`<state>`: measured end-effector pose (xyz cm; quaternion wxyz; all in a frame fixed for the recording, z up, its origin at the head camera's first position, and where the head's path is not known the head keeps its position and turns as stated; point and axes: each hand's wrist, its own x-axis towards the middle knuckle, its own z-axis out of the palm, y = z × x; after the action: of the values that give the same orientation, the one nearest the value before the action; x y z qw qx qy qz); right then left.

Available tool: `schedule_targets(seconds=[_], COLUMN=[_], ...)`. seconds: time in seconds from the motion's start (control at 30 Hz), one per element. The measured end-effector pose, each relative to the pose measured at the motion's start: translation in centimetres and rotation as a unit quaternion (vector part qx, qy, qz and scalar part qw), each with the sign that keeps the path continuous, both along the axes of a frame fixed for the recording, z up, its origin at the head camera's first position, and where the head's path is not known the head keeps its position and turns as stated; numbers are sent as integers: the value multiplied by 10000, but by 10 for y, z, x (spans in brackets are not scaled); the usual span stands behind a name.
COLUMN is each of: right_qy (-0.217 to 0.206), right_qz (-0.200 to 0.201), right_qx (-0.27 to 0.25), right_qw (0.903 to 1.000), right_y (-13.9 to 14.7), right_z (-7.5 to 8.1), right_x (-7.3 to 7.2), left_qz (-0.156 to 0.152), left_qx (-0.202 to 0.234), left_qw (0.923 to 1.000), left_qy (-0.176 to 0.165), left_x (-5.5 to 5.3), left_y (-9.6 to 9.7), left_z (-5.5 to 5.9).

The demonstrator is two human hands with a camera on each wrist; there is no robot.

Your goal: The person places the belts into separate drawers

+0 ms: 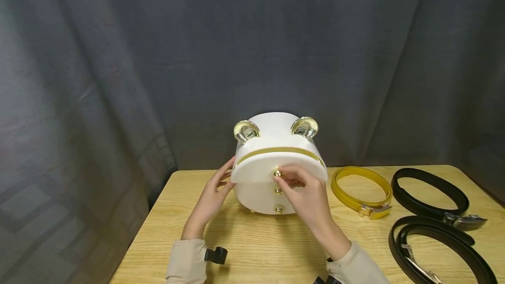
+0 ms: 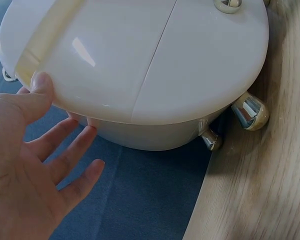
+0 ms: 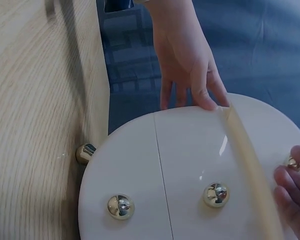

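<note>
A rounded white jewelry box with two gold ears and gold knobs on its front stands on the table. My right hand pinches the top knob between thumb and fingers. The top drawer front stands out past the panels below it, with a cream-coloured step under it. My left hand holds the box's left edge, thumb on the front and fingertips at the side. Two lower knobs are untouched. Small gold feet show under the box.
To the right on the wooden table lie a coiled yellow belt, a black belt behind and another black belt nearer the front. A dark grey curtain hangs behind the table.
</note>
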<state>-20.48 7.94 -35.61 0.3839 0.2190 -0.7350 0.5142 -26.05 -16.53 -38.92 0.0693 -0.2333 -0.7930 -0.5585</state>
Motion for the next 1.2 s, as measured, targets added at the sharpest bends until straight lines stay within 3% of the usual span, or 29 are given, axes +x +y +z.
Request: schedule_targets(seconds=[0.33,0.83,1.2], right_qy=[30,214,302], right_qz=[108,112,184], right_qx=[101,290,351], right_qw=[9999,9993,9988], right_y=[1,1,1], right_z=[2,6,6], right_x=[13,27,34], left_qz=[-47,41,-103], left_qx=[21,151,333], left_qw=[10000,9998,9992], left_qy=[72,-139,-207], left_x=[1,0,0], left_y=[0,0,-2], left_z=[-2,-3,-3])
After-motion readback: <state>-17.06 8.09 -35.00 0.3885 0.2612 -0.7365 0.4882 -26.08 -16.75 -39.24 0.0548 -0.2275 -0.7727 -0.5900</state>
